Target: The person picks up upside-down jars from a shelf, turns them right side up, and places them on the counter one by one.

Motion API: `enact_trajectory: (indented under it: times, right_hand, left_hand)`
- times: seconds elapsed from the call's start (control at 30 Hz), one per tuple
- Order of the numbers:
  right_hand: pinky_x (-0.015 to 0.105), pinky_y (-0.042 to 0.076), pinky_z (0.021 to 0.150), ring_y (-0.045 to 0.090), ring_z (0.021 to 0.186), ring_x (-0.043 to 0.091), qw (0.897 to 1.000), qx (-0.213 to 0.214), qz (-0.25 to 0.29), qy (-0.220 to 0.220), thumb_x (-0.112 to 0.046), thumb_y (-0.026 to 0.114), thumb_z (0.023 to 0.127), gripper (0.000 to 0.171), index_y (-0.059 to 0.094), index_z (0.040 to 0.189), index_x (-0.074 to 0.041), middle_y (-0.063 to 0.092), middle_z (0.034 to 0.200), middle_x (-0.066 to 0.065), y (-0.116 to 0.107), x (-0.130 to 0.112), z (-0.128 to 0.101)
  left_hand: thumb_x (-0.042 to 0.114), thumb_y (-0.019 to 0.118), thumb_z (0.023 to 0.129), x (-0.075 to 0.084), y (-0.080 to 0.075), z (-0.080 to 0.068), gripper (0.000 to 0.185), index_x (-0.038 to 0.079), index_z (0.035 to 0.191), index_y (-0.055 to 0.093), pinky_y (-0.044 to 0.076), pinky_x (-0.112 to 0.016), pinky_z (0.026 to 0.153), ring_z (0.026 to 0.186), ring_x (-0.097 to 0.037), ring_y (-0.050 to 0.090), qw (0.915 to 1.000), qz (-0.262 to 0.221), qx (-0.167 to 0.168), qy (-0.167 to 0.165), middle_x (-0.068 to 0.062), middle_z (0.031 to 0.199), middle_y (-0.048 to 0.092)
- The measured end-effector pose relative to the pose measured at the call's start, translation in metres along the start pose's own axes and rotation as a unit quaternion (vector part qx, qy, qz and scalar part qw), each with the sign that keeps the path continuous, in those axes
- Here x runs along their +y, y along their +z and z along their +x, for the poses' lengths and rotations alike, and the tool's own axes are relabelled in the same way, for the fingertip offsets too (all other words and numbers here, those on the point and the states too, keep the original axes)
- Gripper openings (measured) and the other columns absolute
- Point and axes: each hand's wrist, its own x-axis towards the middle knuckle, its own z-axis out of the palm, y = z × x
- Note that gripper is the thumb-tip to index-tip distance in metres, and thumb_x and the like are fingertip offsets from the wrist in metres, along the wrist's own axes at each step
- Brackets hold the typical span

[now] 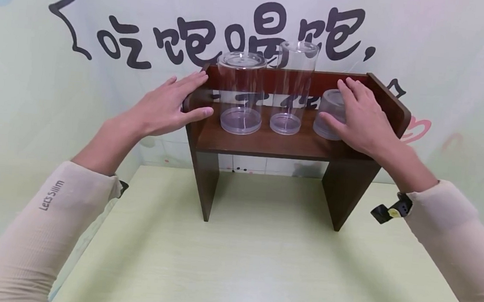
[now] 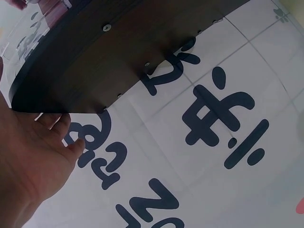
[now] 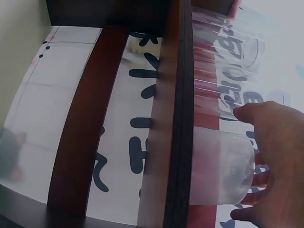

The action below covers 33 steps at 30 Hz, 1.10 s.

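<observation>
A dark brown wooden shelf (image 1: 264, 145) stands on the table, with three clear containers in a row on its board. At the left is a wide, tall one (image 1: 242, 93), in the middle a taller, narrower one (image 1: 290, 88). A short cup (image 3: 221, 166) sits at the right end. My left hand (image 1: 173, 102) lies at the top of the shelf's left side panel (image 2: 95, 61), fingers extended and thumb apart. My right hand (image 1: 363, 116) is spread over the short cup, partly hiding it in the head view; whether the fingers touch it, I cannot tell.
The shelf stands near the back of a pale green table (image 1: 249, 267). Behind it hangs a white backdrop (image 1: 129, 7) with large black characters. A red-brown back rail (image 3: 88, 118) runs below the shelf board. Both sleeves are light, with a dark strap at each cuff.
</observation>
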Motion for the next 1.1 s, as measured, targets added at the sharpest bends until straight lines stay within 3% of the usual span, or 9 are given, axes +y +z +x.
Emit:
enact_trajectory:
  times: [0.4,0.63,1.1]
  right_hand:
    - [0.068,0.024,0.125,0.024,0.158,0.046,0.999,0.006,0.020,0.037,-0.037,0.063,0.103,0.077,0.034,0.164,-0.001,0.027,0.171,0.026,0.010,-0.001,0.012]
    - [0.067,0.028,0.124,0.034,0.152,0.048,0.999,0.012,0.029,0.039,-0.035,0.063,0.103,0.069,0.044,0.159,0.001,0.037,0.165,0.029,0.012,0.000,0.015]
    - [0.068,0.033,0.120,0.038,0.149,0.047,0.998,0.016,0.040,0.041,-0.035,0.064,0.102,0.066,0.049,0.156,0.000,0.043,0.161,0.029,0.010,-0.004,0.010]
  left_hand:
    - [0.070,0.046,0.102,0.000,0.001,-0.001,0.093,0.016,0.171,0.017,0.003,-0.046,0.134,0.164,-0.024,0.014,1.0000,-0.007,0.002,-0.005,-0.002,0.178,0.013]
    - [0.069,0.047,0.102,0.000,0.002,-0.001,0.093,0.016,0.171,0.017,0.003,-0.047,0.134,0.164,-0.024,0.014,0.9999,-0.009,0.008,-0.001,-0.002,0.178,0.014]
    - [0.069,0.047,0.102,0.001,0.001,-0.001,0.093,0.015,0.171,0.017,0.003,-0.046,0.134,0.164,-0.025,0.015,0.9999,-0.010,0.006,-0.001,-0.003,0.178,0.015]
